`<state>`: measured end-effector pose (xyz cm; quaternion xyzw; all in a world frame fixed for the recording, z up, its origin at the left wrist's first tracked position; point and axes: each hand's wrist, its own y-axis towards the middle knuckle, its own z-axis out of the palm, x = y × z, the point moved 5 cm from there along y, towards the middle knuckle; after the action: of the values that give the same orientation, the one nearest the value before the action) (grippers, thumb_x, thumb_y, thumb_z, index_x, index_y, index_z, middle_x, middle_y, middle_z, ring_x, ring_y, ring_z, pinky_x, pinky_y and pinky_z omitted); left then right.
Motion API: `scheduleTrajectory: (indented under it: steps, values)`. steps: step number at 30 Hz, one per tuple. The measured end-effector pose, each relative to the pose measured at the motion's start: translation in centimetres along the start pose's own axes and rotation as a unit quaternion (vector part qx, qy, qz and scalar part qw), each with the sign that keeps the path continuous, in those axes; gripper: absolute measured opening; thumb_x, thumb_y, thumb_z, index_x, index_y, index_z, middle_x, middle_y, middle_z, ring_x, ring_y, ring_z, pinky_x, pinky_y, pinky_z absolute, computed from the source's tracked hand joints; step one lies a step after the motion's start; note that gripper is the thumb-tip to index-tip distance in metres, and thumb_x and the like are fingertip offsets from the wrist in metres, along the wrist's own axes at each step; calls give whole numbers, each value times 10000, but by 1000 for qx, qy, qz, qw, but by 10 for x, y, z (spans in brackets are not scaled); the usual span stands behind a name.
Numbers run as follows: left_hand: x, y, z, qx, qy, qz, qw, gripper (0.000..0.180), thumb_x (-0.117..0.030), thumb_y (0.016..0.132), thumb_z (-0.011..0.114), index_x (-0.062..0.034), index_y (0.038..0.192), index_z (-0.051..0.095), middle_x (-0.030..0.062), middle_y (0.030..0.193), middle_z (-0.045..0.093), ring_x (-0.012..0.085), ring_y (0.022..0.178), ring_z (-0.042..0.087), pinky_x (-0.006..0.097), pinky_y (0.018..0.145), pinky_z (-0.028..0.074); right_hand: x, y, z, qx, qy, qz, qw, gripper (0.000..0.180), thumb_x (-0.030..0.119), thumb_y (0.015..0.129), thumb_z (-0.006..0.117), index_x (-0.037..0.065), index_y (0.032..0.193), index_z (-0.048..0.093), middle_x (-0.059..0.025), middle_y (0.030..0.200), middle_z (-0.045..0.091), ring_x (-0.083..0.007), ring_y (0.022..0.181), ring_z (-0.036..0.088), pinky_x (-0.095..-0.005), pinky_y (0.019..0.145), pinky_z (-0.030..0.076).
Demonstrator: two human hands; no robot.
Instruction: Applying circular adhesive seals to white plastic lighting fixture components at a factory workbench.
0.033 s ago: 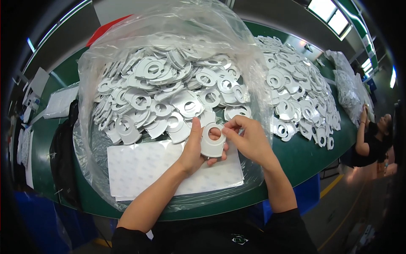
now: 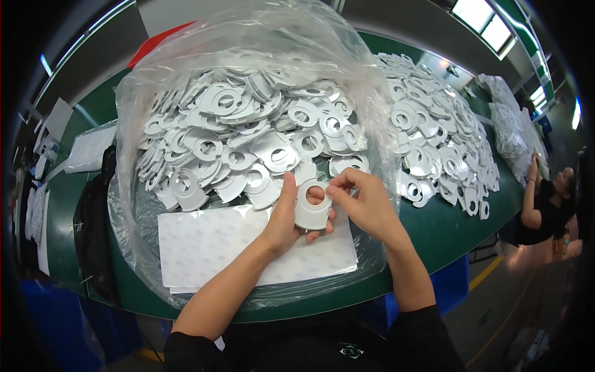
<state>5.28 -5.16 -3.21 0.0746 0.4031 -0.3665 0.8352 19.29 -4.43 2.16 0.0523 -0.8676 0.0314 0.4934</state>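
Your left hand [image 2: 282, 220] clamped one plate [image 2: 313, 219], right hand [image 2: 370, 203] pinched its rim; bagged heap [image 2: 193, 120], outer heap [image 2: 444, 145] lay loose (share done unclear).

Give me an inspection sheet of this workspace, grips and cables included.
Surface: green table, partly covered by a clear plastic bag
Job's things: white ringed part, held; heap of white parts in the bag; second heap at right; white sheets in front of the first heap
Clutter: black fabric item at left
Left grip: holds the ringed part
Right grip: fingertips at its upper right edge; pinching unclear
Cables: nothing clearly seen
Surroundings: blue bin below the table at right; another person beyond
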Motion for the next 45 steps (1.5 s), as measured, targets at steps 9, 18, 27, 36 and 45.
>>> scheduleTrajectory:
  steps: [9,18,27,36,45]
  values:
    - [-51,-21,25,-50,323,196,924,411,-191,885,613,-20,1237,486,92,1115,583,177,1021,575,309,811,493,-32,12,-72,-228,536,-27,813,254,186,911,582,93,1144,547,8,997,574,-58,822,511,-197,666,413]
    - [-65,-45,8,-288,828,131,463,327,-271,741,731,-5,864,585,96,865,538,255,773,567,354,613,491,2,6,1,-40,170,-82,981,155,108,851,654,23,980,638,2,787,607,-82,686,552,-213,631,441]
    - [-70,-39,-7,-325,756,144,549,366,-246,735,737,-5,936,548,88,973,544,219,848,582,311,587,497,30,-34,66,188,-196,-246,931,445,305,748,717,79,1106,579,-64,995,548,-259,933,555,-375,765,481]
    - [-43,-21,2,-95,20,170,981,467,-87,735,610,-33,1170,453,123,1282,491,307,1105,576,402,909,492,26,-29,55,194,-165,-175,951,389,190,721,744,55,1043,574,-114,1039,535,-313,993,526,-398,831,453]
    - [-25,-5,-18,-71,-272,120,952,365,-340,953,435,-11,1090,517,133,1189,521,376,1114,534,480,935,469,19,-33,55,242,-175,-172,939,429,138,685,766,51,1037,538,-110,1043,525,-307,1043,493,-387,873,433]
